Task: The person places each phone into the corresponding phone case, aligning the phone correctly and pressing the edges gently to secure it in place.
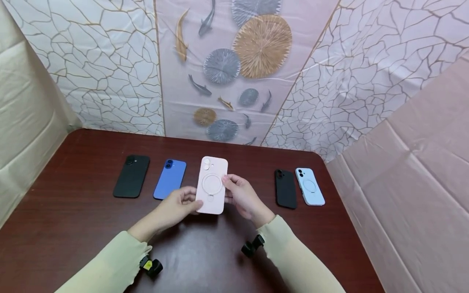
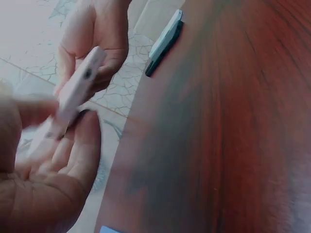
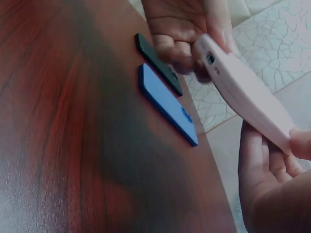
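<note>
Both hands hold a pale pink phone [image 1: 211, 203] up off the table, its back with camera lenses and a round ring facing the head camera. My left hand [image 1: 179, 206] pinches its lower left edge, thumb on the back face and fingers behind. On the other long side, my right hand [image 1: 243, 196] grips the right edge with the thumb near the ring. The right wrist view shows the pink phone [image 3: 248, 92] edge-on, with a dark port opening at its end. Its front face is hidden from the head camera.
On the dark red wooden table [image 1: 73, 228] lie a black phone [image 1: 132, 177] and a blue phone [image 1: 170, 179] to the left. At the right are another black phone [image 1: 286, 189] and a light blue phone [image 1: 310, 187] with a ring. A patterned cloth [image 1: 220, 101] hangs behind.
</note>
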The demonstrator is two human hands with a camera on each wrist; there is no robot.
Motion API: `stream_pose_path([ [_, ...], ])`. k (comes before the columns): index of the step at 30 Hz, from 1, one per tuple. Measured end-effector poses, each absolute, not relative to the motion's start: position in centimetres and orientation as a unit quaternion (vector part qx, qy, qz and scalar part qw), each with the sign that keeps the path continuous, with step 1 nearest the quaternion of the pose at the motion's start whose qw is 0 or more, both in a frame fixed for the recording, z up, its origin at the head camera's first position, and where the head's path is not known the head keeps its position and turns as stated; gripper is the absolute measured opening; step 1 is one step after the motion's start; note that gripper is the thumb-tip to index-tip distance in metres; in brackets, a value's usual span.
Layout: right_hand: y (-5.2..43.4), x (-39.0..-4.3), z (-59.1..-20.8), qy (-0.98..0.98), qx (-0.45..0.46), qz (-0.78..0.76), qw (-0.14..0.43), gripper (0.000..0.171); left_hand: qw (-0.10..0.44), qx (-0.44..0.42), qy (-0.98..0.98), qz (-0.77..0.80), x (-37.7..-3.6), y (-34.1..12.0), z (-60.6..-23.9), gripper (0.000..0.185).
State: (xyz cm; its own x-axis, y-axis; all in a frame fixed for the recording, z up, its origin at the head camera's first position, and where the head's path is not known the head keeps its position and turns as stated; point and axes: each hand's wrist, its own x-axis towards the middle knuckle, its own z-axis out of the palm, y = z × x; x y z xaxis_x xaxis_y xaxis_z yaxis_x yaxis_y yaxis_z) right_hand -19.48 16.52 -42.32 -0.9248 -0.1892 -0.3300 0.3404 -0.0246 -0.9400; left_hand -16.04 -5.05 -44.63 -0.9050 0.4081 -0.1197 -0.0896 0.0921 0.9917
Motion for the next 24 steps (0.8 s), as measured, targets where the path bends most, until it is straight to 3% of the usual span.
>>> stream_pose_path([
  [3, 16.6, -19.7, -43.0, 0.699, 0.059, -0.686, 0.192, 0.025, 0.17, 0.055, 0.708, 0.683, -16.8, -4.7, -44.9, 0.04],
  [8, 16.4, -20.1, -43.9, 0.75, 0.05, -0.631, 0.192, 0.03, 0.156, 0.011, 0.721, 0.675, -17.7, -3.9, -45.9, 0.042],
  [15, 15.5, -20.3, -44.0, 0.833, 0.052, -0.532, 0.141, 0.037, 0.107, 0.018, 0.783, 0.612, -18.1, -3.2, -46.5, 0.04],
  [24, 15.1, -21.0, -44.5, 0.909, -0.013, -0.412, 0.066, 0.029, 0.056, 0.043, 0.839, 0.54, -18.1, -2.6, -47.1, 0.053],
])
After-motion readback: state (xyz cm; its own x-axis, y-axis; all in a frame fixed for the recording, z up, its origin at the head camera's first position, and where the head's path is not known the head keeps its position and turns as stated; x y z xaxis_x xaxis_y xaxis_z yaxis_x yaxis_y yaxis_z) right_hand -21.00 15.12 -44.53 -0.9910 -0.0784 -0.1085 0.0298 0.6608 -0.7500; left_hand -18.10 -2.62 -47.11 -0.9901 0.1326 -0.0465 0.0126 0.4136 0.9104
